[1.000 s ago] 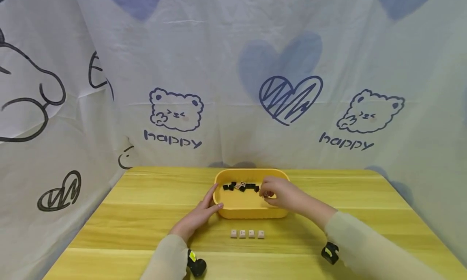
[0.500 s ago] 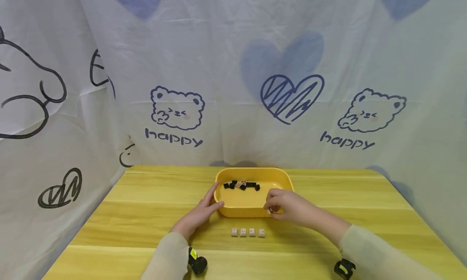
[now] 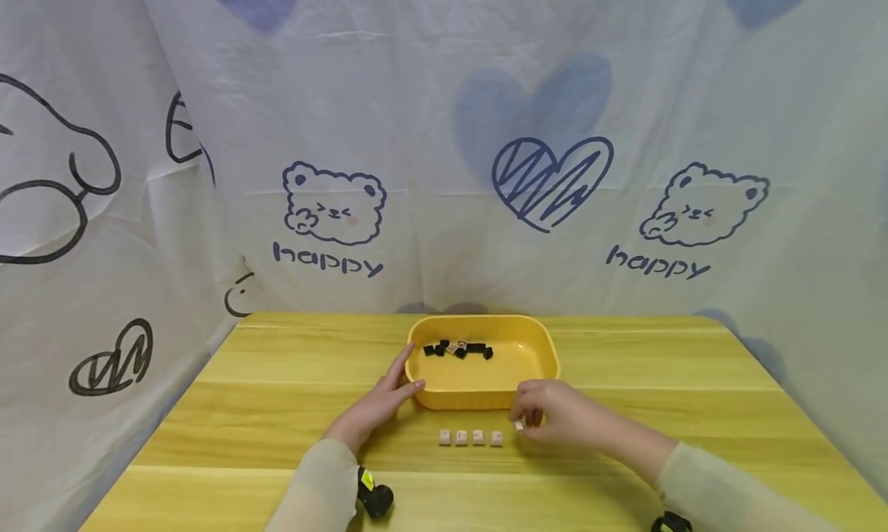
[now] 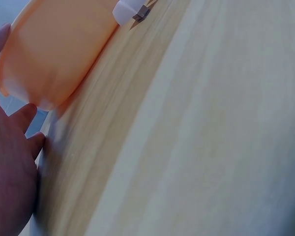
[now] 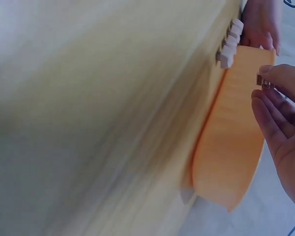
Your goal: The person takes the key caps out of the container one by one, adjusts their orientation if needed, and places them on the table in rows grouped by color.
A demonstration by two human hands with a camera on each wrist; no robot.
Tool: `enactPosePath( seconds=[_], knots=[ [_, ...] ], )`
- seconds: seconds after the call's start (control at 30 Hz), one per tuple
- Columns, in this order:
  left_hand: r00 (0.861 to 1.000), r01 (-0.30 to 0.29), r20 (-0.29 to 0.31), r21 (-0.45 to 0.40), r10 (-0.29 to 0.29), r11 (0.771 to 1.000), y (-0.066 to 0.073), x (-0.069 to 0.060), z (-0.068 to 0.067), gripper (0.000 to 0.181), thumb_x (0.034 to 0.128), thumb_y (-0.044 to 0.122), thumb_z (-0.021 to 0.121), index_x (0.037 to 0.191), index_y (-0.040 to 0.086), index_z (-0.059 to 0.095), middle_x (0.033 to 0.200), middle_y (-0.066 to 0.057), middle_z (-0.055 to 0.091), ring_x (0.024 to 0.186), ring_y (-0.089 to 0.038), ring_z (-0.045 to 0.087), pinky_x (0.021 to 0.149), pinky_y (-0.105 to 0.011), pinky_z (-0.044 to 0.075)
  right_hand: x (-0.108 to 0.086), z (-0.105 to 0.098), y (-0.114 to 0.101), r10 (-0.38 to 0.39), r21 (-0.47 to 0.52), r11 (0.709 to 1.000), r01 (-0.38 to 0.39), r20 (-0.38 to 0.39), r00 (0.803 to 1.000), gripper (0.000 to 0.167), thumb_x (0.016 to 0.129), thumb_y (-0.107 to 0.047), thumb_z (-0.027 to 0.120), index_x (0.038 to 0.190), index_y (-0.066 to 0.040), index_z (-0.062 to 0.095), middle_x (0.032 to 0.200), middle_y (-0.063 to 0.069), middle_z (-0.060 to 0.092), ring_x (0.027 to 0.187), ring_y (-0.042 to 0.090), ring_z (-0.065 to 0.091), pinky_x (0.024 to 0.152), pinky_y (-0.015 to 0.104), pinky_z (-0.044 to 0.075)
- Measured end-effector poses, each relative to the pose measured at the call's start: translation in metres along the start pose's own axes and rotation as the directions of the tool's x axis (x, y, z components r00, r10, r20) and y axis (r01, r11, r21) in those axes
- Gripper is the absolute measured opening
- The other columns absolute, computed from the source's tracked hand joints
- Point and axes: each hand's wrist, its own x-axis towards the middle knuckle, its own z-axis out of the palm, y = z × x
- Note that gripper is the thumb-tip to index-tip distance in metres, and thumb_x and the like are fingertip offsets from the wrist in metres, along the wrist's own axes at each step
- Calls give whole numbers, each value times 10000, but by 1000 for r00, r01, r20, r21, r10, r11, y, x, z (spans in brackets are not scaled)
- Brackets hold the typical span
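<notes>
My right hand (image 3: 560, 415) pinches a white keycap (image 3: 519, 425) between thumb and fingertips, just in front of the yellow basin (image 3: 465, 400) at its right end. In the right wrist view the underside of this keycap (image 5: 265, 81) shows. My left hand (image 3: 373, 415) rests against the basin's left end, thumb at the front rim and a finger along the side. Several white keycaps (image 3: 479, 437) stand in a row on the table before the basin. Inside it lie several black keycaps (image 3: 480, 348) and a few pale ones (image 3: 452, 349), some of them upside down.
The yellow wood-grain table (image 3: 291, 362) carries the basin near its back edge. A white cloth (image 3: 444, 270) with printed bears and hearts hangs behind and at the sides. Each wrist wears a black camera, such as the left device (image 3: 375, 497).
My right hand has come out of the basin with the white keycap, over the front rim and down toward the table, right of the row. The left hand stays at the basin.
</notes>
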Motion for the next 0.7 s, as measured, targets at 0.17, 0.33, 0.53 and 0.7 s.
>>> enactPosePath(
  seconds=[0.17, 0.33, 0.53, 0.7],
  knots=[
    [1000, 2, -4, 1, -2, 1000, -1, 1, 0, 746, 986, 321, 583, 1575, 329, 126, 1583, -197, 189, 1442, -451, -15, 1097, -667, -22, -4, 7, 0, 34, 34, 999, -34, 2, 999, 140, 798, 12, 739, 920, -55, 719, 866, -76, 613, 726, 43, 591, 648, 194, 534],
    [1000, 5, -9, 4, -5, 1000, -3, 2, 1, 737, 990, 310, 578, 1576, 323, 131, 1590, -189, 173, 1440, -457, -20, 1091, -675, -28, -8, 19, 3, 92, 56, 994, -90, -22, 996, 147, 794, -1, 749, 909, -77, 697, 833, -95, 620, 713, 39, 583, 633, 201, 529],
    [1000, 5, 0, -2, -5, 1000, -5, 3, 1, 741, 993, 307, 574, 1577, 325, 119, 1592, -176, 172, 1443, -445, -36, 1099, -658, -39, -9, 31, 5, 172, 72, 983, -169, -45, 984, 144, 804, -16, 753, 874, -122, 686, 774, -113, 615, 685, 21, 565, 609, 211, 516],
    [1000, -1, -2, -5, 1, 1000, -3, 1, 1, 739, 993, 297, 573, 1577, 316, 122, 1579, -181, 213, 1439, -454, -53, 1095, -657, -60, -7, 36, 8, 219, 62, 974, -216, -45, 975, 118, 812, -49, 764, 871, -130, 702, 768, -120, 632, 694, 7, 570, 621, 230, 517]
  ],
)
